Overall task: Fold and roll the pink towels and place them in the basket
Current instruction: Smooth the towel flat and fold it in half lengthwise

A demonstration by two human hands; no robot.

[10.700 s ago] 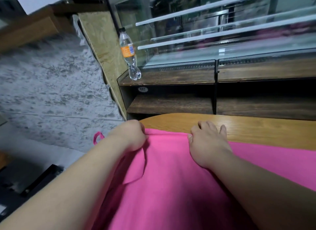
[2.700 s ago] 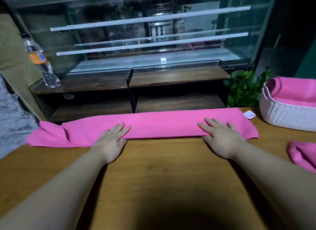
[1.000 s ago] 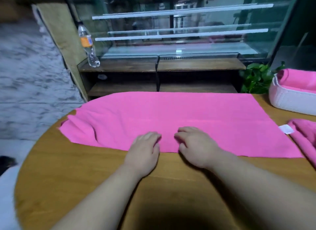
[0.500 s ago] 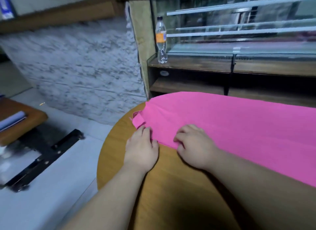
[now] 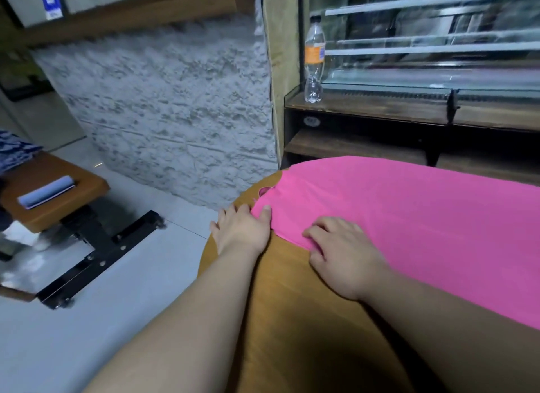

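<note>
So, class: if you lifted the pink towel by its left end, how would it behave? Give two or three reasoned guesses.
Probably floppy: the pink towel lies flat, following the table, creased near the left hand. Likely light, being thin. It shouldn't roll or tip, though it may slide on smooth wood.

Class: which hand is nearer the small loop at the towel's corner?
Left. The left hand lies just below the loop; the right hand rests farther right, on the towel's near edge.
</note>
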